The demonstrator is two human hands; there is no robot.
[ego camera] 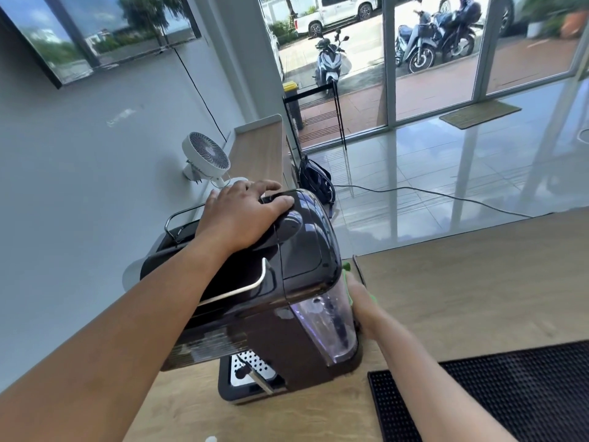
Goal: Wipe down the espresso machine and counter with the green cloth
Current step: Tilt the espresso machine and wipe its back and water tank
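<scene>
The espresso machine (287, 314) is standing on the wooden counter (462, 298), near its left end, with the perforated drip tray (251, 368) facing the person and the clear water tank (328, 327) on the machine's right side. The left hand (242, 215) is resting on the dark, rounded top of the machine. Its fingers (271, 186) are lying apart and fairly straight over the far edge, and the thumb is stretching across the lid.

The right hand (366, 309) is reaching in along the tank side, pressing against the machine's far right corner. The green cloth (346, 268) is sitting between that hand and the machine, with only small bright scraps showing past the hand. The right fingers are blurred and mostly hidden behind the tank, so whether they are curling around the cloth or pushing it flat cannot be told.

A black rubber mat (510, 393) is lying on the counter just right of the right forearm. A small white fan (205, 154) is standing farther back by the wall, and a dark backpack (315, 180) is leaning on the tiled floor (446, 173) beyond the counter.
</scene>
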